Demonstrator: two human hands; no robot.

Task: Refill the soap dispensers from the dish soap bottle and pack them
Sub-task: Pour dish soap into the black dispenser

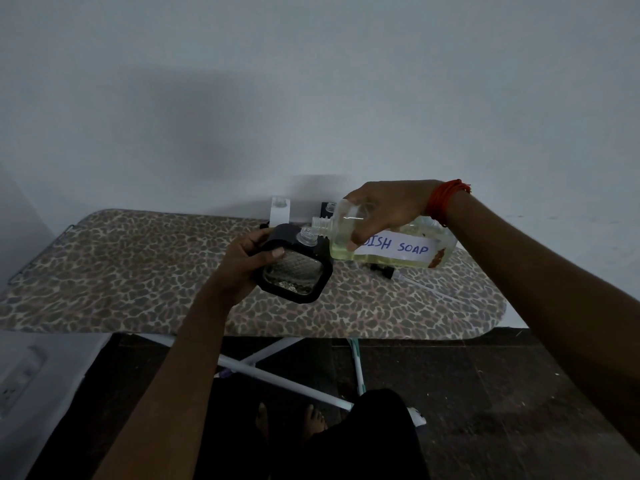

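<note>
Right hand point(381, 209) grips tipped dish soap bottle point(391, 242); left hand point(247, 259) clamps dispenser point(298, 268) below spout.

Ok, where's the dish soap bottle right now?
The dish soap bottle is right of centre in the head view, tipped sideways in the right hand above the ironing board, its open neck beside the black dispenser.

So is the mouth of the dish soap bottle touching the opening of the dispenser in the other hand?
Cannot tell. In the head view the dish soap bottle mouth sits right beside the dispenser neck, overlapping it, so neither contact nor gap shows plainly.
</note>
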